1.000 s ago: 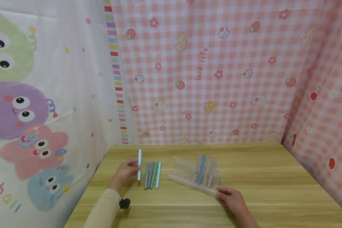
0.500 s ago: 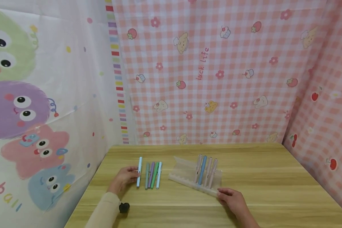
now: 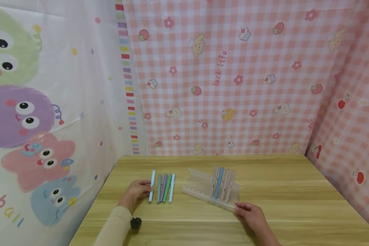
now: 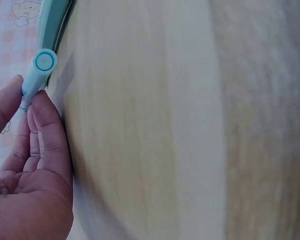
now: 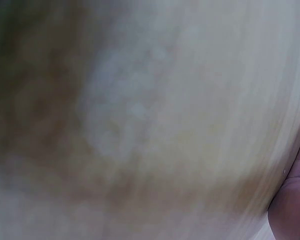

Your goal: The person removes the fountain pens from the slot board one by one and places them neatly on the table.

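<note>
My left hand (image 3: 137, 191) pinches a light blue pen (image 3: 152, 186) between thumb and fingertips, at the left end of a row of pens. In the left wrist view the pen's round end (image 4: 44, 60) points toward the camera. Just right of it lie a grey-green pen (image 3: 159, 189), a purple pen (image 3: 163, 188), a green pen (image 3: 167, 188) and another light blue pen (image 3: 172, 188). With thumb and fingers my right hand (image 3: 250, 213) grips the near right corner of a clear plastic pen tray (image 3: 196, 195). Several pinkish pens and one blue pen (image 3: 219, 183) stand in its notches.
The wood-grain table (image 3: 172, 227) runs back to a pink checked curtain (image 3: 221, 133). A white cartoon-printed curtain (image 3: 89, 143) borders the left side. A small black object (image 3: 136, 223) is at the left sleeve's cuff.
My left hand has brought the light blue pen down toward me, then slightly right, close beside the row. My right hand keeps its grip on the tray's corner.
</note>
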Action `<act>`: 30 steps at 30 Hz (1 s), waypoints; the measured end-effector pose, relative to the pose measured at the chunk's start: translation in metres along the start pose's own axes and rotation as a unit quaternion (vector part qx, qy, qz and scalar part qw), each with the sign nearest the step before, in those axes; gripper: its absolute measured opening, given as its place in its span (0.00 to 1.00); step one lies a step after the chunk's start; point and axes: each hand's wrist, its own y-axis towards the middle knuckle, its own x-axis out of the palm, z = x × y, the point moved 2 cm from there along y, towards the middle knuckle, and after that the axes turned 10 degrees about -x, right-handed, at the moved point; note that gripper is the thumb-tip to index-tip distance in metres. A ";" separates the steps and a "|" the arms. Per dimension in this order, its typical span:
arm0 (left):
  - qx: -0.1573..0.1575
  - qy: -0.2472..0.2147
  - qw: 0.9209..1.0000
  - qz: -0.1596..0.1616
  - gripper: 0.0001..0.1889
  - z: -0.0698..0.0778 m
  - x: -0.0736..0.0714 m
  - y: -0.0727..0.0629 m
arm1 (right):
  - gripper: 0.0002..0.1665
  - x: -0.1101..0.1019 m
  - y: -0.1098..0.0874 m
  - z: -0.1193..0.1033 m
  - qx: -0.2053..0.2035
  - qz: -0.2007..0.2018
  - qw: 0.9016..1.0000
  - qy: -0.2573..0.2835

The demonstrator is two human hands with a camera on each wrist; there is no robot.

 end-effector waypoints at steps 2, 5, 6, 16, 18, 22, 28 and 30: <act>0.003 0.006 1.000 0.002 0.22 0.001 0.002 -0.001 | 0.15 0.000 0.000 0.000 0.001 0.002 1.000 0.003; 0.009 0.021 1.000 0.006 0.22 0.003 0.005 -0.002 | 0.15 -0.001 0.000 0.000 0.002 0.005 1.000 0.007; 0.012 0.029 0.999 0.008 0.22 0.003 0.006 -0.003 | 0.15 -0.001 0.000 0.000 0.002 0.005 1.000 0.007; 0.002 0.051 0.999 0.019 0.20 0.002 0.006 -0.002 | 0.15 0.000 -0.001 -0.001 0.003 0.000 1.000 0.011; 0.001 0.048 0.999 0.015 0.20 0.003 0.006 -0.003 | 0.15 0.000 -0.001 -0.001 0.003 0.000 1.000 0.011; 0.001 0.047 0.999 0.008 0.20 0.005 0.005 -0.005 | 0.14 0.001 -0.002 -0.001 0.003 0.001 1.000 0.013; -0.001 0.050 0.999 0.011 0.21 0.005 0.004 -0.004 | 0.15 0.000 -0.001 -0.001 0.004 0.001 1.000 0.014; 0.000 0.051 0.999 0.013 0.21 0.005 0.003 -0.004 | 0.14 0.000 -0.001 -0.001 0.005 0.002 1.000 0.016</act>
